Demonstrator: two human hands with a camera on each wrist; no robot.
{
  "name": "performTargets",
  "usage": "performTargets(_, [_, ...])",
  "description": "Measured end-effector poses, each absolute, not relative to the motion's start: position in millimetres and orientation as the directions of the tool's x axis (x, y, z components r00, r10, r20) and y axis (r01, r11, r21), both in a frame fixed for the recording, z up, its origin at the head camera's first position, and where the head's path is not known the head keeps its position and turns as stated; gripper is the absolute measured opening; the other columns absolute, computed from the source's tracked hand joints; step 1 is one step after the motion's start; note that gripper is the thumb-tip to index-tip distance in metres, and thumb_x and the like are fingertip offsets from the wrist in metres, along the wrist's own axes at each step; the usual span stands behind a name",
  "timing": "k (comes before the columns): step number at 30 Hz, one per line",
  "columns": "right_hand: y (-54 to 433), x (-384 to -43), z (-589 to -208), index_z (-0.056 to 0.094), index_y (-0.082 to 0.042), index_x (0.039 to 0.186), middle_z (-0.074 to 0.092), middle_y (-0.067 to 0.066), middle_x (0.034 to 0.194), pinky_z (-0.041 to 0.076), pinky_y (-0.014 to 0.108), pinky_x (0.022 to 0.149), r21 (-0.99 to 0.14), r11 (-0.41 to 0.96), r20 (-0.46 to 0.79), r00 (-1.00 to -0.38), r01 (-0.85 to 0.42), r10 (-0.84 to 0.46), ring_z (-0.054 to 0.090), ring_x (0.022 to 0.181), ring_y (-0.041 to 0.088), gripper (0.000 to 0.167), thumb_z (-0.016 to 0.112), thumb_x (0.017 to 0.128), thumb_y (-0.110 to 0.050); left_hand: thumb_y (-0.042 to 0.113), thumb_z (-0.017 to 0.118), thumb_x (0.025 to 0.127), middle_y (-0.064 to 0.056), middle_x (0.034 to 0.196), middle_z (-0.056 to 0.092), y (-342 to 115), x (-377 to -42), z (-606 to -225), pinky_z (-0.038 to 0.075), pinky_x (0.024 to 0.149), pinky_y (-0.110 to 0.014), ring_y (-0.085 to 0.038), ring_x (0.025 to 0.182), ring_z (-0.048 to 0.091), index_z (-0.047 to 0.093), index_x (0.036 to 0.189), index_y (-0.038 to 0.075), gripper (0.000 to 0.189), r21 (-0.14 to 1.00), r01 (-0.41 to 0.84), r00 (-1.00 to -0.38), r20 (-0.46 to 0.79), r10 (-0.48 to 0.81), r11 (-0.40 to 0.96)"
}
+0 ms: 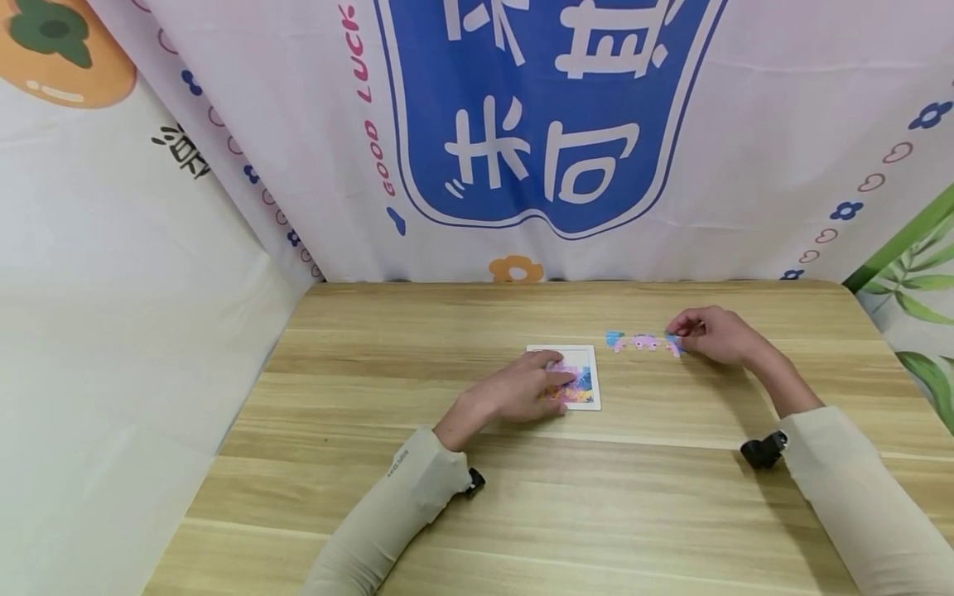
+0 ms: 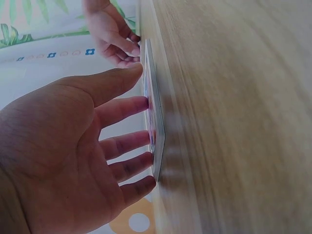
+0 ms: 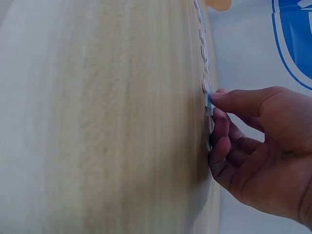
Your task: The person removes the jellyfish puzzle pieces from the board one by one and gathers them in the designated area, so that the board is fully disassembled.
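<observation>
My left hand (image 1: 522,387) rests its spread fingertips on a small white-framed jigsaw board (image 1: 581,356). Colourful pieces fill the board's lower part, and its upper part is white. In the left wrist view the fingers lie fairly straight on the board (image 2: 158,131), not wrapped round it. To the right of the board, several loose puzzle pieces lie in a row, among them a blue-and-pink piece (image 1: 614,340) and a pink piece (image 1: 644,341). My right hand (image 1: 719,334) pinches the light-blue end piece (image 3: 208,100) at the row's right end; its fingertips partly cover the piece.
The wooden table (image 1: 596,513) meets a printed white curtain (image 1: 477,240) along its back edge. Another white cloth (image 1: 149,331) hangs at the left. A small black camera (image 1: 763,451) is worn at the right wrist, another black camera (image 1: 474,482) at the left.
</observation>
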State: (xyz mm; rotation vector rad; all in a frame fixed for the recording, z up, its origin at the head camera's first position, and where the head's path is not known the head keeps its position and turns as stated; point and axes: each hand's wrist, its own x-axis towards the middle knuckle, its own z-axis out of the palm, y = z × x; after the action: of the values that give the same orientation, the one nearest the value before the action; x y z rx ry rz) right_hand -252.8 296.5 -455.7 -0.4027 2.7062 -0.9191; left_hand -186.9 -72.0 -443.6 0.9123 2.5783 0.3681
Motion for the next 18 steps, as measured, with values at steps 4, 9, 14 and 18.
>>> performTargets(4, [295.9,-252.4,-455.7,0.074,0.003,0.118,0.074,0.019,0.112,0.051,0.035,0.085,-0.62,0.761,-0.135,-0.929,-0.193,-0.345,0.065,0.099,0.025,0.02,0.067,0.1,-0.002,0.04,0.065,0.108,-0.009,0.176,0.033,-72.0,-187.0,-443.4,0.024,0.136,-0.047,-0.029,0.164,0.03,0.049,0.163,0.024,0.059,0.363,0.546,-0.716,-0.267,0.646,0.755])
performTargets(9, [294.9,-252.1,-455.1,0.074,0.003,0.117,0.074,0.019,0.111,0.051,0.035,0.084,-0.617,0.762,-0.128,-0.93,-0.198,-0.346,0.064,0.098,0.025,0.019,0.067,0.1,-0.001,0.04,0.064,0.108,-0.01,0.176,0.032,-71.9,-187.2,-442.8,0.024,0.136,-0.047,-0.029,0.164,0.029,0.048,0.163,0.024,0.059,0.358,0.551,-0.712,-0.271,0.648,0.754])
performTargets(14, [293.8,-251.2,-454.2,0.074,0.002,0.116,0.074,0.02,0.112,0.051,0.036,0.083,-0.616,0.762,-0.128,-0.929,-0.199,-0.346,0.063,0.097,0.026,0.018,0.067,0.101,-0.001,0.04,0.064,0.109,-0.01,0.176,0.032,-72.3,-187.6,-441.6,0.024,0.136,-0.047,-0.03,0.165,0.029,0.048,0.163,0.023,0.059,0.366,0.549,-0.707,-0.276,0.651,0.751])
performTargets(18, [293.4,-250.4,-453.9,0.074,0.002,0.117,0.073,0.02,0.112,0.05,0.036,0.083,-0.615,0.764,-0.128,-0.931,-0.197,-0.343,0.061,0.096,0.026,0.018,0.067,0.101,0.0,0.04,0.064,0.109,-0.01,0.177,0.03,-74.1,-187.9,-440.6,0.025,0.135,-0.046,-0.029,0.165,0.028,0.048,0.164,0.023,0.06,0.376,0.542,-0.705,-0.283,0.65,0.752])
